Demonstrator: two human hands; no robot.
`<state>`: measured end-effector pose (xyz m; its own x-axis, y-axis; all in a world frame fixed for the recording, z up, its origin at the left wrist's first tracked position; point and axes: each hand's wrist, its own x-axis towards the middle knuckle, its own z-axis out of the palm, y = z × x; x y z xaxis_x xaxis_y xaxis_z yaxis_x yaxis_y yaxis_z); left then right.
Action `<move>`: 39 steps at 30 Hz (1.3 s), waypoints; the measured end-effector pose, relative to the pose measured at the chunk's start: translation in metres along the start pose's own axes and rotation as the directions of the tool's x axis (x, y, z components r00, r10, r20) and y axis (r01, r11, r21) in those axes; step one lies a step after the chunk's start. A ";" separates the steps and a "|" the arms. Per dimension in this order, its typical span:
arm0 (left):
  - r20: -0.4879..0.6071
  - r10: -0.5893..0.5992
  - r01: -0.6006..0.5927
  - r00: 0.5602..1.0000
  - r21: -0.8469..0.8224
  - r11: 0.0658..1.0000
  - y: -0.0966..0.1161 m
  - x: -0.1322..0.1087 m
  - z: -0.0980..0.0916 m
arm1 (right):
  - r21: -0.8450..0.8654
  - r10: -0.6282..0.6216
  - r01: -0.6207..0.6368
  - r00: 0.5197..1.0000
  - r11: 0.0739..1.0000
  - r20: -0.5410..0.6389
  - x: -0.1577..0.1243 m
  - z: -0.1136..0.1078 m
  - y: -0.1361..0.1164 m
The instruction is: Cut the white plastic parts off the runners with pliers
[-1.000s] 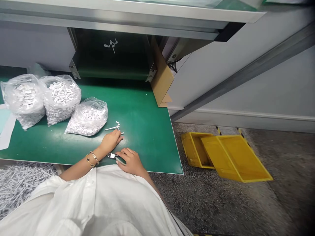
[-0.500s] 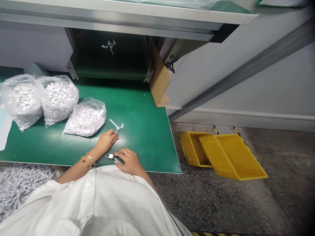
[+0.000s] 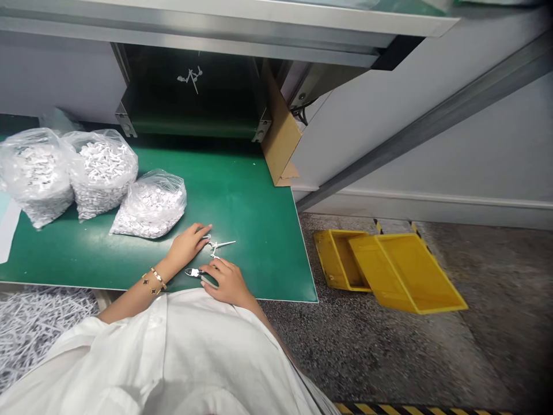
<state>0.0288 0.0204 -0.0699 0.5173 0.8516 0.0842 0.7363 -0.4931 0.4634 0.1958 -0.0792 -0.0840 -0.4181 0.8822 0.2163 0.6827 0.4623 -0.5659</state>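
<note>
My left hand (image 3: 186, 246), with bracelets on the wrist, lies on the green mat (image 3: 254, 230), its fingertips pinching one end of a small white plastic moulded runner (image 3: 218, 246). My right hand (image 3: 227, 282) rests just below, shut on a pair of side cutters (image 3: 194, 273) with steel jaws pointing left. The cutter handles are mostly hidden in that palm. Three clear plastic bags of small white parts stand to the left: one (image 3: 149, 210) close to my left hand, two more (image 3: 101, 173) (image 3: 37, 178) further along.
Two yellow plastic crates (image 3: 384, 271) lie tilted on the speckled floor beyond the mat's right edge. A heap of white runners (image 3: 34, 328) lies on the floor at lower left. A cardboard sheet (image 3: 280, 135) stands at the dark conveyor opening (image 3: 190, 98) under a metal shelf.
The white runner has swung round, its long arm now pointing right of my left hand instead of up and left. The right hand and cutters stay nearly still.
</note>
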 end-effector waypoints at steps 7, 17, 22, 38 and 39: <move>0.072 -0.010 0.018 0.997 -0.107 0.994 -0.004 0.004 0.001 | -0.018 0.006 -0.006 1.000 1.000 0.015 0.001 -0.002 -0.001; 0.273 -0.255 0.373 0.928 -0.716 0.591 -0.009 -0.004 0.002 | -0.055 0.078 -0.079 0.997 0.995 -0.015 0.002 0.000 -0.006; 0.331 -0.342 0.434 0.879 -0.853 0.291 -0.005 -0.009 -0.003 | -0.053 0.161 -0.166 0.982 0.985 -0.094 0.002 0.002 -0.007; 0.205 -0.387 0.315 0.899 -0.916 0.247 0.014 -0.024 -0.011 | 0.277 0.438 -0.364 0.853 0.889 -0.283 0.011 -0.018 -0.013; 0.187 -0.383 0.302 0.905 -0.915 0.266 0.015 -0.024 -0.011 | 0.293 0.441 -0.361 0.852 0.885 -0.282 0.011 -0.019 -0.013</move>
<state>0.0225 -0.0050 -0.0552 0.2680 0.9258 -0.2664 -0.0469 0.2887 0.9563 0.1935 -0.0739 -0.0588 0.1133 0.9807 0.1591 0.5799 0.0647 -0.8121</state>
